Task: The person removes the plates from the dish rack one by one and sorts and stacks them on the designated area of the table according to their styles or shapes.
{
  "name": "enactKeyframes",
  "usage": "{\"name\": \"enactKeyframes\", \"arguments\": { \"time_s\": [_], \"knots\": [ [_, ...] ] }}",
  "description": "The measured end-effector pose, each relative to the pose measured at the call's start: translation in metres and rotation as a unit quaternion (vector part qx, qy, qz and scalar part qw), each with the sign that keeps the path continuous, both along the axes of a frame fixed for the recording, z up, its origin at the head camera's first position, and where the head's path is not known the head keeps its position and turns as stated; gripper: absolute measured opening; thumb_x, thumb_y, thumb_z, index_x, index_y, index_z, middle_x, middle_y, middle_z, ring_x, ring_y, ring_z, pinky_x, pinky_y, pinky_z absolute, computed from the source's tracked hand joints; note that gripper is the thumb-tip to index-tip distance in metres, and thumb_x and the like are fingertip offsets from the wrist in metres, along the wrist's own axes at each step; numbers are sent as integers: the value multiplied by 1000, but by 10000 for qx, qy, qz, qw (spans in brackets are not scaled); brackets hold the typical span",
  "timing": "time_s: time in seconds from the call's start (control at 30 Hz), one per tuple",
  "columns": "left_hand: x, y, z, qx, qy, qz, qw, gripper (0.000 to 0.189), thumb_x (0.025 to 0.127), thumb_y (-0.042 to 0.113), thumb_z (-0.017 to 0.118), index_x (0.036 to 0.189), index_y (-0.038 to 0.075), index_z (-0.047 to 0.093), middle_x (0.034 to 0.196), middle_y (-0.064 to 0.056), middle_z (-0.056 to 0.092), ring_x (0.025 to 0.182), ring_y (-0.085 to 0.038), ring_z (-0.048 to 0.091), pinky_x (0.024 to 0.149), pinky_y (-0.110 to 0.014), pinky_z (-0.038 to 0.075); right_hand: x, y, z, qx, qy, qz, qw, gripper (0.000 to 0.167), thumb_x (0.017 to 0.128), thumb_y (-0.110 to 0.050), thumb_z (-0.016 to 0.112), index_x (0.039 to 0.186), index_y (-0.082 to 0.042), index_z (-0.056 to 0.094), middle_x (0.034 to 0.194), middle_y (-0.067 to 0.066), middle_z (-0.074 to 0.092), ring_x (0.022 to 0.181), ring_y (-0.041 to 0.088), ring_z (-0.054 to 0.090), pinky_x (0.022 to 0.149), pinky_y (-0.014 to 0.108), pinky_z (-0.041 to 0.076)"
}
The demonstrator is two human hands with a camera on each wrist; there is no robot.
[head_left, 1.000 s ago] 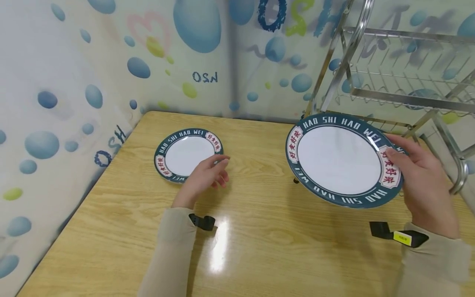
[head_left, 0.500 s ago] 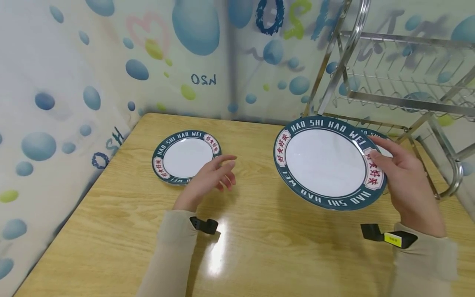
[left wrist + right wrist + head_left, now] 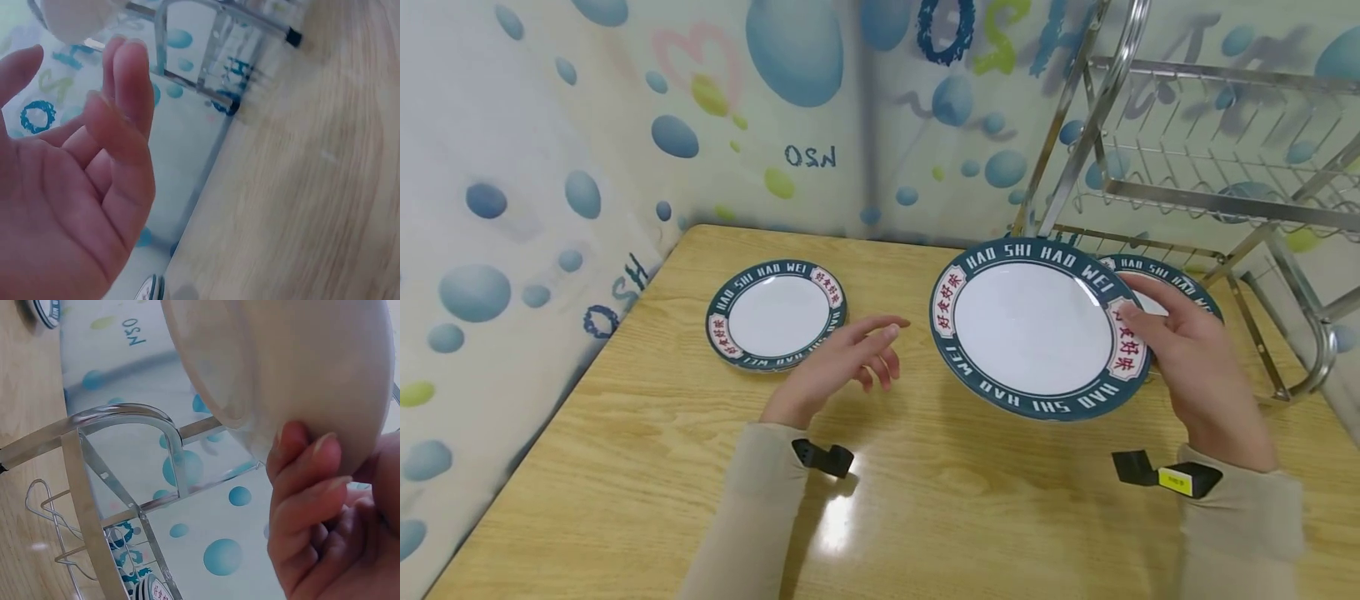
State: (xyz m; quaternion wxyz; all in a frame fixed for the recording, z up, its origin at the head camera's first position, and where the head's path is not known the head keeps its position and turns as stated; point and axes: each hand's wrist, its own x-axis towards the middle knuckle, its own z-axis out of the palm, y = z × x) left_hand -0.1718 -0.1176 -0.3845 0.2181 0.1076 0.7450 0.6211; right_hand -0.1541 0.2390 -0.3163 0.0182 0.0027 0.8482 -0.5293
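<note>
My right hand (image 3: 1198, 358) grips the right rim of a white plate (image 3: 1033, 329) with a dark green lettered border, thumb on the face and fingers curled beneath, as its pale underside (image 3: 312, 369) shows in the right wrist view. The plate is held above the table, tilted toward me. My left hand (image 3: 842, 362) hovers with loosely bent fingers and holds nothing, between that plate and another matching plate (image 3: 775, 317) lying on the table at left. Behind my right hand, a further matching plate (image 3: 1180, 279) sits low by the rack, partly hidden.
A metal dish rack (image 3: 1225, 200) with wire shelves stands on the right side of the wooden table (image 3: 925, 500). The patterned wall (image 3: 895, 125) borders the table at the back and left.
My right hand has carried the plate leftward, away from the rack, uncovering more of the plate there. My left hand has moved right, away from the plate at left.
</note>
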Motion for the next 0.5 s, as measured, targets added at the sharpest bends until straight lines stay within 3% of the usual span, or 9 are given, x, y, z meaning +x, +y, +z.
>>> {"name": "enactKeyframes", "arguments": {
  "time_s": [0.2,0.37,0.5],
  "knots": [
    [6,7,12,719,-181,-279,9969,46,89,49,43,127,24,44,85,-17,59,70,-30,57,54,-30,44,0,-3,-1,127,14,-5,9999,51,89,-41,47,136,-25,36,84,9,65,69,24,64,62,23,50],
    [13,11,28,1611,-304,-590,9847,43,95,41,35,133,22,37,84,-16,59,66,-25,55,53,-28,40,-1,-6,-1,216,14,58,9997,53,89,-42,46,137,-25,33,87,10,65,71,25,65,65,22,50],
    [16,12,32,1847,-432,-689,9794,43,95,39,35,135,21,33,84,-13,60,64,-22,56,52,-26,38,-1,-8,-1,116,-66,140,9998,55,89,-42,45,139,-23,31,87,10,66,72,25,65,65,24,50]
  ]
}}
